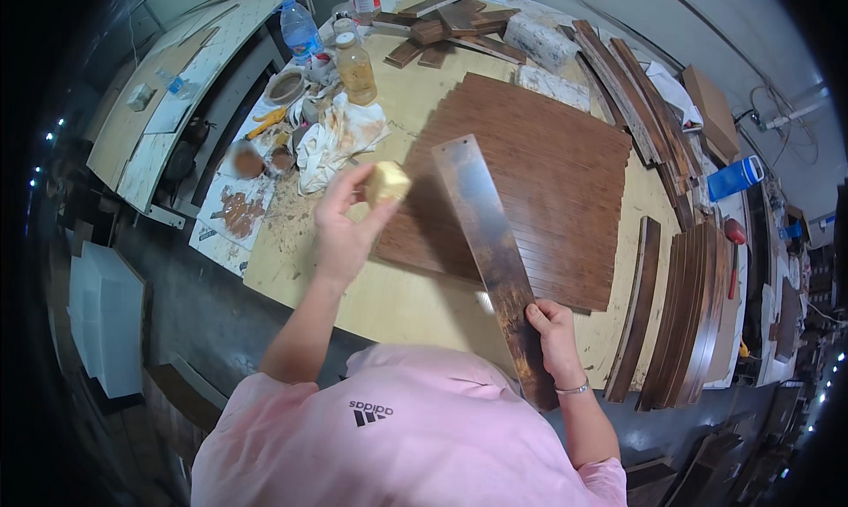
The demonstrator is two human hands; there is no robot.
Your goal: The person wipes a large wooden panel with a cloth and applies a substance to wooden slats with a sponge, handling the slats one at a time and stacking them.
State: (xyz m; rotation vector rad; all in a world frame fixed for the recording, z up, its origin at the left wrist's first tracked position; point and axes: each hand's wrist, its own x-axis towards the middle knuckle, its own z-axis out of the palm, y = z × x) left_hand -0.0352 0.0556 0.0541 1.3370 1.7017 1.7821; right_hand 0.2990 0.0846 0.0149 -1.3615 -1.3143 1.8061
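Surface (424, 315) cluttered, brown panel (552, 185) on it. Left hand (344, 229) pinches yellow block (388, 184); right hand (553, 337) grips plank (484, 229) by its near part, over surface's front edge. Best: steady plank, light pinch, clear of panel.

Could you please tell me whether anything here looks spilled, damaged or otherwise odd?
A brown patch marks the white sheet at the left of the worktable, possibly a spill. The board in the right hand looks uneven: dark and blotchy, unlike the more even brown panel beyond it.
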